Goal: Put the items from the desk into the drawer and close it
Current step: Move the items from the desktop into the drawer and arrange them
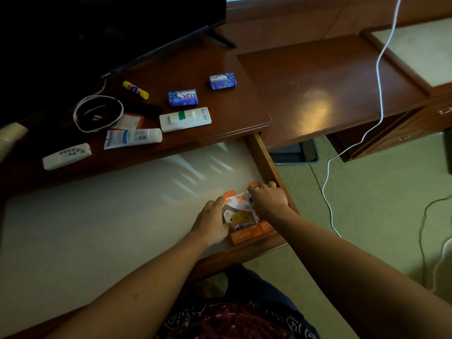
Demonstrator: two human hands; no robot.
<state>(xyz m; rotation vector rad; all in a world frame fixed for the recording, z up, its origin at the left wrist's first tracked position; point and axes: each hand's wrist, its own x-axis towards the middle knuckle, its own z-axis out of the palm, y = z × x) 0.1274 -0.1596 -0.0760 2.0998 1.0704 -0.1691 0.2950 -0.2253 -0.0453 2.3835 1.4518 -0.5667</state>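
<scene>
A dim room with pale green carpet holds a dark wooden bench with its wide drawer pulled out toward the person, the pale liner catching glare.

Nearest, in the drawer's front right corner, lie two orange charger packs. The left hand rests along the left edge of the nearer charger pack, its fingers close together and curled lightly against the card. The right hand lies over the second charger pack, which sits against the drawer's right wall; its fingers are bent over the top of that pack, though whether they pinch it cannot be told.

Farther back, on the bench top, sit a white remote, a white tube lying on its side, and a long white pack with a green band. Left of that is a coiled white cable with an orange-edged card just beside it. Beyond them lie a yellow glue stick and two blue soap bars, one nearer and one farther right. A dark television stands at the back left. A white cord hangs across the lower right bench section to the floor.
</scene>
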